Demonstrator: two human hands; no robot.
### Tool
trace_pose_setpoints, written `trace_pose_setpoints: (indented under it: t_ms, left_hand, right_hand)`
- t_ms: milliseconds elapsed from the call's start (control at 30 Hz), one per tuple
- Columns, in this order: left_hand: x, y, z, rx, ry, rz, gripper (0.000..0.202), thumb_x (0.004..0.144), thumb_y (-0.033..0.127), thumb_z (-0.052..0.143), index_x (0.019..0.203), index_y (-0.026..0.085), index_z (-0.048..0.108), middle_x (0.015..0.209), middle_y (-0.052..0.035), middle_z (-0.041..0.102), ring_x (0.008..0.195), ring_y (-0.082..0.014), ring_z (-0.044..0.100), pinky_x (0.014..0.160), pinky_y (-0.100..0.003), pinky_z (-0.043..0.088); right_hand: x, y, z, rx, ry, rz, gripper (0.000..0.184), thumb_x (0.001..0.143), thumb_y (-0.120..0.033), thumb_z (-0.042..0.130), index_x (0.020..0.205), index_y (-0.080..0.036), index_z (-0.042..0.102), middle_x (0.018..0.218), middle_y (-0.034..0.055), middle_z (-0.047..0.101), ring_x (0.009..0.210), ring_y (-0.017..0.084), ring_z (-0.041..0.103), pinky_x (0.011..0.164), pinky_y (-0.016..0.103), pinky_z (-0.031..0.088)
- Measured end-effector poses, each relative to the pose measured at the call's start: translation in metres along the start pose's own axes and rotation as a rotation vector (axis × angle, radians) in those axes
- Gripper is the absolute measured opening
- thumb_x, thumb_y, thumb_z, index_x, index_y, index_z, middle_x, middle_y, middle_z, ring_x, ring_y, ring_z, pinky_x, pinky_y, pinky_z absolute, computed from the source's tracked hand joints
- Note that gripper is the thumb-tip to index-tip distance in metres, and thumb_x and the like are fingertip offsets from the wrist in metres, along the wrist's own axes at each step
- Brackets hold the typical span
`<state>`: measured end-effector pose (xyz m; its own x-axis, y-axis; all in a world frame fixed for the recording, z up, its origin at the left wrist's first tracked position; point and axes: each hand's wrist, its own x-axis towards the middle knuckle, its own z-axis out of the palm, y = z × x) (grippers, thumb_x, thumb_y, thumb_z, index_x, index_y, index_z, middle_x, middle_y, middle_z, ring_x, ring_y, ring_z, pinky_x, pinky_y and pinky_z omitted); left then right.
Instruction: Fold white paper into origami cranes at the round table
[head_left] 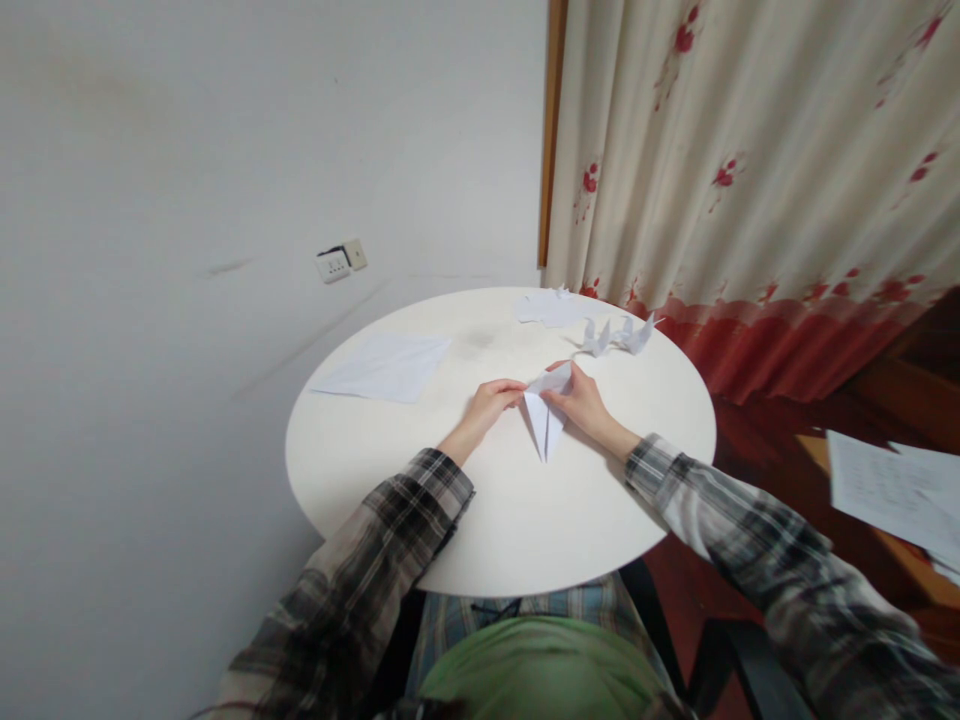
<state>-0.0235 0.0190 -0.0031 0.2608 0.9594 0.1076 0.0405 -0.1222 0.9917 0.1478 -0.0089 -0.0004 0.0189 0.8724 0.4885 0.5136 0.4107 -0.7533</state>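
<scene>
A folded piece of white paper (546, 415) is held between my two hands, just above or on the round white table (510, 530). Two narrow points of it, split by a slit, aim toward me. My left hand (491, 405) pinches its left edge with the fingers closed. My right hand (583, 402) grips the right side, thumb on the front and fingers behind the upper flap. Beyond my right hand stand folded paper cranes (596, 338), close together. Part of the paper's far side is hidden by my fingers.
A stack of flat white paper (386, 365) lies at the table's left. More paper pieces (551, 307) lie at the far edge. A wall with a socket (333, 265) borders the left, a flowered curtain (675, 200) the back right. Written sheets (892, 490) lie at right.
</scene>
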Motion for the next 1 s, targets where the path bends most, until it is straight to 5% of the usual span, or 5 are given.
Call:
trace_pose_setpoints:
  t_ms: [200,600,1000]
  left_hand:
    - [0.0,-0.004,0.001,-0.028,-0.007,0.048,0.022,0.058,0.029,0.068,0.073,0.013,0.065,0.07,-0.0027,0.063,0.066,-0.0118,0.053,0.068,-0.026,0.042]
    - [0.008,-0.013,0.0,-0.048,0.023,0.041,0.018,0.051,0.024,0.073,0.064,0.013,0.064,0.065,-0.0018,0.064,0.064,-0.0127,0.056,0.071,-0.029,0.043]
    - [0.001,-0.009,-0.001,-0.059,-0.015,0.042,0.025,0.056,0.022,0.07,0.078,0.013,0.063,0.064,-0.0005,0.062,0.064,-0.0117,0.056,0.066,-0.025,0.043]
  right_hand:
    - [0.001,0.003,0.001,0.01,-0.002,-0.023,0.03,0.065,-0.026,0.059,0.093,-0.018,0.052,0.08,0.0011,0.062,0.072,0.015,0.056,0.067,0.026,0.042]
    - [0.002,0.006,0.002,-0.027,-0.024,-0.045,0.031,0.064,-0.025,0.06,0.093,-0.017,0.052,0.083,0.0017,0.062,0.073,0.015,0.056,0.067,0.026,0.042]
    - [0.006,0.013,0.005,-0.017,-0.029,0.07,0.041,0.058,-0.028,0.067,0.094,-0.017,0.051,0.093,0.0065,0.063,0.081,0.019,0.057,0.073,0.033,0.044]
